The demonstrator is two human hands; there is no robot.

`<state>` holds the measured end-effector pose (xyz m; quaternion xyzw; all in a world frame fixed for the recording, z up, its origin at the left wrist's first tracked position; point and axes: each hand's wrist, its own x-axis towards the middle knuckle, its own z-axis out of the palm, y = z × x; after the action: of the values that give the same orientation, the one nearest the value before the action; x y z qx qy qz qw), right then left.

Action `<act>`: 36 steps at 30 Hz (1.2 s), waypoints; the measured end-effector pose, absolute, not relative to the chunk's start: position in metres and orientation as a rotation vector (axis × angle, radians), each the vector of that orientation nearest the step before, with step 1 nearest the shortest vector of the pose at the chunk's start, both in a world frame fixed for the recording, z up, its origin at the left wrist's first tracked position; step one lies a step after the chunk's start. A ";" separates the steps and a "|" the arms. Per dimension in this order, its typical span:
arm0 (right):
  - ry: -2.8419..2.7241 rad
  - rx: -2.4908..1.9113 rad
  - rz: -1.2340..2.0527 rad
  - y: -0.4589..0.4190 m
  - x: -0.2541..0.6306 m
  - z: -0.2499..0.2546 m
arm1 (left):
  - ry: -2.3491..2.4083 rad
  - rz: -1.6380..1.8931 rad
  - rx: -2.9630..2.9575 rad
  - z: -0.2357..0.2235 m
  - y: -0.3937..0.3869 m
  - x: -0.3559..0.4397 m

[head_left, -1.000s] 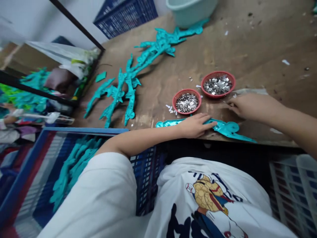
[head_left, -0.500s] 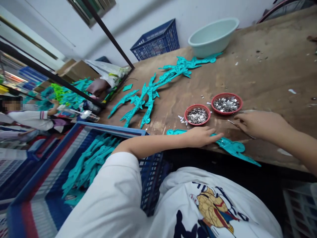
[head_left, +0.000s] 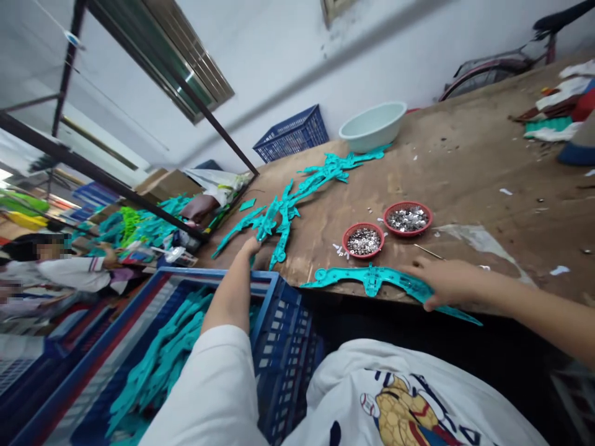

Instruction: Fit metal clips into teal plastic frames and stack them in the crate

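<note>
A long, bow-shaped turquoise plastic piece (head_left: 370,282) lies along the table's near edge. My right hand (head_left: 434,282) straddles its right part, thumb on the near side and fingers on the far side, gripping it. Just beyond that hand a thin metal tool (head_left: 428,251) rests on the wood. My left hand (head_left: 251,246) is stretched out to the near end of a heap of similar turquoise pieces (head_left: 281,214); its fingers are mostly hidden. Two red baskets, a left one (head_left: 363,240) and a right one (head_left: 408,219), hold small shiny metal parts.
A blue crate (head_left: 274,310) with more turquoise pieces stands below my left arm. At the back are a pale basin (head_left: 374,127) and another blue crate (head_left: 292,133). Dark metal posts rise at the left, where other people sit. Cloths (head_left: 553,114) lie far right.
My left hand has left the bow-shaped piece and moved left to the heap. The right hand has put the thin tool down and come onto the piece. The view has shifted.
</note>
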<state>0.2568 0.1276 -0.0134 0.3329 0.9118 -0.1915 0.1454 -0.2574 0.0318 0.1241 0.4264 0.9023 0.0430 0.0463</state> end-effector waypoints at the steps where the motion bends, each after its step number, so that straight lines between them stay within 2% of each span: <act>1: 2.561 0.943 -0.548 0.121 0.253 -0.018 | 2.790 0.162 1.293 0.127 0.037 -0.260; 6: 2.655 0.973 -0.400 0.121 0.247 -0.028 | 2.836 0.489 1.373 0.147 0.071 -0.247; 10: 2.923 1.014 -0.248 0.136 0.248 -0.015 | 2.534 0.693 1.749 0.135 0.077 -0.185; 12: 3.121 1.049 -0.552 0.137 0.246 -0.005 | 2.153 0.784 2.031 0.115 0.068 -0.135; 15: 3.221 0.957 -1.531 0.126 0.240 0.012 | 1.656 0.793 2.200 0.082 0.052 -0.052; 17: 3.131 1.012 -1.989 0.117 0.235 0.020 | 1.579 0.709 2.185 0.070 0.042 -0.006; 21: 2.887 1.613 -2.279 0.119 0.236 0.028 | 1.539 0.213 2.436 0.083 0.021 0.033; 25: 2.650 1.678 -2.547 0.154 0.250 0.024 | 1.761 -0.600 2.395 0.096 -0.007 0.013; 28: 2.622 1.722 -2.549 0.180 0.262 0.016 | 1.873 -1.038 2.133 0.073 -0.024 -0.007; 31: 2.686 1.719 -2.349 0.186 0.270 0.018 | 1.829 -1.158 2.062 0.042 -0.033 -0.021; 36: 2.921 1.705 -1.349 0.171 0.272 0.036 | 1.745 -1.131 2.137 0.027 -0.027 -0.041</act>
<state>0.2717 0.1706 0.0361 0.4536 0.7773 -0.3591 -0.2474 -0.0407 -0.0273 0.0265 0.7145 0.5833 -0.3780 0.0798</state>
